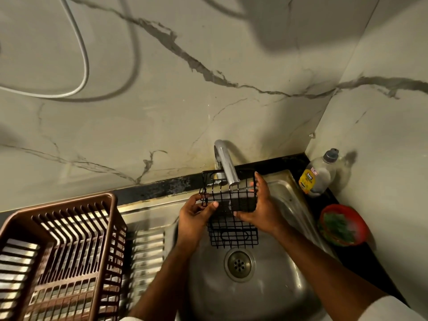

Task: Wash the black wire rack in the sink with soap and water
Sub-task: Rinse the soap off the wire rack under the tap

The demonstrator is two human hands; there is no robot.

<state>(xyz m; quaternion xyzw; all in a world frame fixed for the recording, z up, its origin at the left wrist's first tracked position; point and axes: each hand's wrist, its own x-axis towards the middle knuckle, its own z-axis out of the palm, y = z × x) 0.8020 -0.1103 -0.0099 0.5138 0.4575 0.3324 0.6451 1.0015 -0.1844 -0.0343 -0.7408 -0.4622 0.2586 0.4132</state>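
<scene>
Both forearms reached forward over the sink. The left hand pinched the black wire rack at its left edge, the right hand clasped its right side, under the faucet.

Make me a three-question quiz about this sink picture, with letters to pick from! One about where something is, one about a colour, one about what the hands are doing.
1. Where is the soap bottle?
A. in the back right corner by the wall
B. inside the dish basket
C. down in the sink bowl

2. What colour is the dish basket?
A. blue
B. brown
C. white

3. What is happening to the wire rack?
A. it lies alone on the drain
B. it hangs on the wall
C. both hands hold it under the tap

Answers:
1 A, it stands on the dark counter in the corner.
2 B, its plastic slats are brown.
3 C, the left hand and right hand grip its sides below the tap.
</scene>
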